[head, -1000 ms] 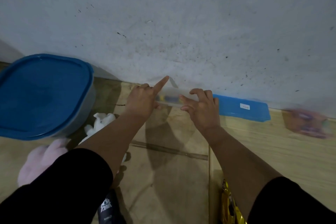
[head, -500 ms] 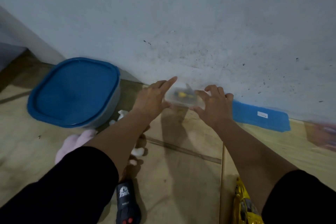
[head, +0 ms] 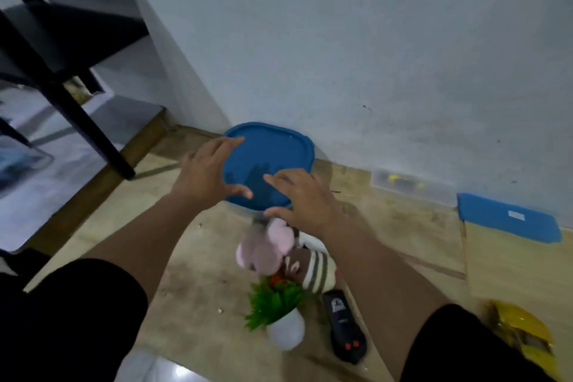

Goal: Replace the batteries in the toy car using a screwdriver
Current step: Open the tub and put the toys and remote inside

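A tub with a blue lid [head: 273, 155] stands on the floor against the wall. My left hand [head: 206, 172] hovers at its left rim and my right hand [head: 305, 198] at its near right rim, both with fingers spread and holding nothing. A small clear case [head: 400, 183] with yellow and dark bits inside lies by the wall to the right. A yellow toy car [head: 524, 333] sits at the lower right, partly cut off. A black remote control [head: 344, 326] lies on the floor beneath my right forearm.
A flat blue lid [head: 508, 222] lies by the wall at right. Soft toys [head: 266, 245] and a small white pot with a green plant [head: 279, 310] sit in front of the tub. A black furniture leg [head: 90, 130] slants at left.
Both hands have let go of the small clear case and moved left to the blue-lidded tub. The view has swung left and down, bringing the plant, remote and furniture leg into sight.
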`<state>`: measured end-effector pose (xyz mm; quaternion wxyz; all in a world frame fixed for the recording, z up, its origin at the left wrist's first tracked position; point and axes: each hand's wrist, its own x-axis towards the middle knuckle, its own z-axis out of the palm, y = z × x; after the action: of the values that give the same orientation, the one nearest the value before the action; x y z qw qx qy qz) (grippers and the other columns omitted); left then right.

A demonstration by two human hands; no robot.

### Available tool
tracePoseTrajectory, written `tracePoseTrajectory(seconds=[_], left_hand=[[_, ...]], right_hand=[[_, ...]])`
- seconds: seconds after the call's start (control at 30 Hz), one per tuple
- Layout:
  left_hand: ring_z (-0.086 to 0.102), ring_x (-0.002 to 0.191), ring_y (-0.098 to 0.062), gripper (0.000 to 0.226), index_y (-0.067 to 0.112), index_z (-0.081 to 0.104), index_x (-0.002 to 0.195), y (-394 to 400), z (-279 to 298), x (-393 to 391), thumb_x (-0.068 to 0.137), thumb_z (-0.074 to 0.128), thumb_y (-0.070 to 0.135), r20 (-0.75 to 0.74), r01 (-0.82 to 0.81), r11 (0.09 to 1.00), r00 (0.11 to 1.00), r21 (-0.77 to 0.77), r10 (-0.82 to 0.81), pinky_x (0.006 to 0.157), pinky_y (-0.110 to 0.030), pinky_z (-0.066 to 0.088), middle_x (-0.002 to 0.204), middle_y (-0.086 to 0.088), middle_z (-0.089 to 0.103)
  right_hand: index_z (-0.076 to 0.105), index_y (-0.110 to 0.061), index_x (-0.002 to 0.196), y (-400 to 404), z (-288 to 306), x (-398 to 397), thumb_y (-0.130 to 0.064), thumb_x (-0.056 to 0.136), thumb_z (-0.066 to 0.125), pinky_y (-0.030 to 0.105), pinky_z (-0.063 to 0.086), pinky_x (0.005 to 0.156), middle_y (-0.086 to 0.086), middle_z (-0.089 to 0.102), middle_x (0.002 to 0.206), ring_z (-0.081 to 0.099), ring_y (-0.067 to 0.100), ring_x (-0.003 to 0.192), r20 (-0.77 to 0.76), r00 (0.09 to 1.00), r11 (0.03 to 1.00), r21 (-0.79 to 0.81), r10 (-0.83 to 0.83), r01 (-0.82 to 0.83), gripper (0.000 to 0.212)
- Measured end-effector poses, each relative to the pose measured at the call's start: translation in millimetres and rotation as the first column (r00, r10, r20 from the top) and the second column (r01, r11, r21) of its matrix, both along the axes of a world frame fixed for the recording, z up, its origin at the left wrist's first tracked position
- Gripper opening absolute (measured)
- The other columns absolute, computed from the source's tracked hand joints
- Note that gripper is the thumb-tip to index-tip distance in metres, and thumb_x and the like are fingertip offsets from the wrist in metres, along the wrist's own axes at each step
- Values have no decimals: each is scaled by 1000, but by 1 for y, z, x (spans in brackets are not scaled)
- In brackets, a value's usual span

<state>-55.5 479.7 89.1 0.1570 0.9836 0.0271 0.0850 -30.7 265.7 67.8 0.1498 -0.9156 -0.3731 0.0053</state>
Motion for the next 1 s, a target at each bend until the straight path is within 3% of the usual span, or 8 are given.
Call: tracePoseTrajectory(seconds=[0.13,0.27,0.5,0.6,0.67,0.77,0.9,1.0], left_hand=[[31,135,-17,119,34,24,146,35,-33,-21,45,82,60,-75,38,998,996,-51,-42,106,-56,30,146,4,33],[29,135,-17,111,34,21,146,36,-59,-22,56,82,52,-72,-6,986,997,-167,-6,107,-51,28,146,2,30],[29,134,-17,101,38,18,146,29,-72,-9,66,80,39,-39,-8,970,999,-245,-1,106,-46,30,144,3,29],[25,136,-18,100,41,15,146,29,-73,-10,69,78,41,-60,-22,978,998,-209,10,106,-51,29,148,2,24],[21,138,-19,99,42,13,146,26,-69,-11,71,77,40,-71,-12,983,997,-181,-1,107,-53,27,150,1,19],[11,141,-20,101,43,10,146,24,-64,-11,71,77,40,-61,7,989,998,-147,-16,108,-58,23,153,0,10],[-6,144,-28,114,48,8,145,29,-65,-9,59,82,48,-49,-44,976,998,-211,35,106,-66,13,156,-5,-8],[-4,145,-31,124,52,5,142,32,-67,-4,50,87,48,-125,-114,937,989,-330,76,111,-62,17,155,-6,-15]], right_hand=[[42,-21,141,34,-26,-17,-49,88,52,40,30,103,4,49,139,42,23,130,-26,999,999,-36,-36,35,61],[70,-12,109,45,-44,-23,-33,75,63,41,50,78,7,71,100,67,28,91,95,986,990,59,-137,132,40],[66,-3,84,55,-51,-15,-16,71,71,36,53,58,13,65,78,61,31,63,216,970,990,-56,-113,128,19],[63,-1,86,58,-56,-16,-9,68,76,36,51,59,15,62,79,58,30,63,275,958,981,-144,-84,127,24],[61,-1,88,57,-55,-17,-5,73,58,36,52,62,16,63,81,58,30,65,317,945,971,-191,-78,144,16],[59,0,91,57,-52,-20,-6,70,28,38,54,66,17,63,83,59,31,67,330,941,971,-190,-76,145,38],[46,-7,97,57,-48,-23,-9,79,33,43,53,74,16,63,89,61,32,75,383,911,975,-92,-154,204,23],[46,-12,100,55,-37,-20,-20,90,38,52,50,83,18,62,105,62,38,98,397,881,956,-32,-257,293,15]])
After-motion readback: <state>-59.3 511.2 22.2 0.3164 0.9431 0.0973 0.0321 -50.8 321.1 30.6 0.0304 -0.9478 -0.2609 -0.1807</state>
